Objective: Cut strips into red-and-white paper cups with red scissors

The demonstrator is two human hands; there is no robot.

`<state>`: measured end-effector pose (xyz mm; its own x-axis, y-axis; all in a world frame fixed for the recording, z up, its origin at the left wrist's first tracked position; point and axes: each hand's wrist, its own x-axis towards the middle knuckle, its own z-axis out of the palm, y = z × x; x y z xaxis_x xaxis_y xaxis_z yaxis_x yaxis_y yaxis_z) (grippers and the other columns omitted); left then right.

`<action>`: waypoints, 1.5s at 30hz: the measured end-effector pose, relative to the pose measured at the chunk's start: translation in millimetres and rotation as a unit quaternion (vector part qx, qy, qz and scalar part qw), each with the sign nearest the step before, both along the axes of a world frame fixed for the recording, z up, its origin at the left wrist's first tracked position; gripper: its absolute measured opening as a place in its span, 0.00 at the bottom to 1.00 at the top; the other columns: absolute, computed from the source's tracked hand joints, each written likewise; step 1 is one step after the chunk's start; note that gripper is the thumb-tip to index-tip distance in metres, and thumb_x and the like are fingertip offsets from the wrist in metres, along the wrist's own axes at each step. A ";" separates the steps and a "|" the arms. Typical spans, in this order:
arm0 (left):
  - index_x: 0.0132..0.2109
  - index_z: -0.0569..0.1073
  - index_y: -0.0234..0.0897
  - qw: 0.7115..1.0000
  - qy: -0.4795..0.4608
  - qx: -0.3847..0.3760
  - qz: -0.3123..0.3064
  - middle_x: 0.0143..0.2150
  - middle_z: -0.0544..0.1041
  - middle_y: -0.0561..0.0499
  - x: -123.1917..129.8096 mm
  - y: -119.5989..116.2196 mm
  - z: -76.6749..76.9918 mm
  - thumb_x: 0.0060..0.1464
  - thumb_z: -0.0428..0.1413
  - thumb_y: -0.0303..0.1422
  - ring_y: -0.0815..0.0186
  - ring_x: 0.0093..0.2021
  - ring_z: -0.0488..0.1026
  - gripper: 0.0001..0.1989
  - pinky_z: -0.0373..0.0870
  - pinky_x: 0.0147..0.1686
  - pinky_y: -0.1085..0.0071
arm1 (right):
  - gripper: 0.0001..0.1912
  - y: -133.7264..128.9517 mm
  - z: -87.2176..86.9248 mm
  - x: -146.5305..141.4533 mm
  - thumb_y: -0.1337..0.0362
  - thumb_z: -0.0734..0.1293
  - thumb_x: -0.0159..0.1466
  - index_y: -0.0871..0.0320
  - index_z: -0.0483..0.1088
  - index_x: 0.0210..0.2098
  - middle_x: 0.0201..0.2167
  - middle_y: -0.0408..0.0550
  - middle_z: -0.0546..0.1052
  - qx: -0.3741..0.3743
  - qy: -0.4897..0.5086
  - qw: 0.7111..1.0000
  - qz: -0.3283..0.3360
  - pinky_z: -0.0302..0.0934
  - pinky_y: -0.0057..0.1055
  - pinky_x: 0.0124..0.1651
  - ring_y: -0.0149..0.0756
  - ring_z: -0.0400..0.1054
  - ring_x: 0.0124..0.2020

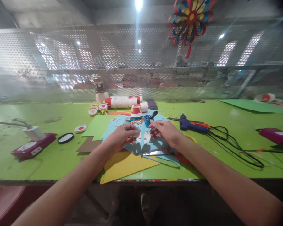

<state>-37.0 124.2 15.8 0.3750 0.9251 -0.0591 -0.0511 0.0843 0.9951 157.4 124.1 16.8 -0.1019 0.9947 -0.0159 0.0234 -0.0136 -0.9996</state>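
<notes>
Between my hands, above a pile of coloured paper, is a white paper disc (146, 137). A narrow, pointed strip of light blue paper (142, 143) runs across its front. My left hand (124, 135) has its thumb and fingers pinched together at the disc's left edge. My right hand (164, 131) is closed, its thumb and fingertips together just right of the strip; what lies between them is too small to tell. Beyond my fingers stand a red and white paper cup (136, 111) and a dark-capped blue item (153, 115). Blue paper sheets (155, 145) lie underneath.
A blue glue gun (191, 125) with black cables lies right, near a purple power strip (275, 135). Another power strip (35, 147) sits left, beside a black-rimmed lid (65, 138). Yellow paper (129, 166) reaches the front edge. Stacked cups (124, 102) and a spray bottle (101, 91) stand behind.
</notes>
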 end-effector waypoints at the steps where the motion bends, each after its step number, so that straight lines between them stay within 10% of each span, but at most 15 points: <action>1: 0.29 0.72 0.32 1.000 -0.004 0.002 0.008 0.24 0.69 0.54 -0.3 0.6 -0.1 0.41 0.64 0.31 0.75 0.22 0.64 0.09 0.66 0.21 0.76 | 0.15 -0.6 0.1 -0.3 0.56 0.65 0.64 0.61 0.69 0.28 0.19 0.44 0.71 0.004 -0.004 1.000 0.001 0.62 0.24 0.22 0.27 0.66 0.19; 45: 0.34 0.68 0.35 0.992 0.097 0.078 -0.015 0.18 0.60 0.62 14.3 -6.0 -3.8 0.40 0.64 0.33 0.75 0.18 0.59 0.15 0.53 0.20 0.76 | 0.15 1.8 -16.6 -17.2 0.63 0.67 0.56 0.62 0.67 0.41 0.19 0.38 0.68 0.159 -0.214 0.964 -0.005 0.54 0.25 0.24 0.30 0.61 0.21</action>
<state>-22.7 118.2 12.0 0.3982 0.9172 0.0105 0.1437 -0.0737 0.9869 140.2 125.9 0.3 -0.1433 0.9572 0.2515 0.4357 0.2892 -0.8524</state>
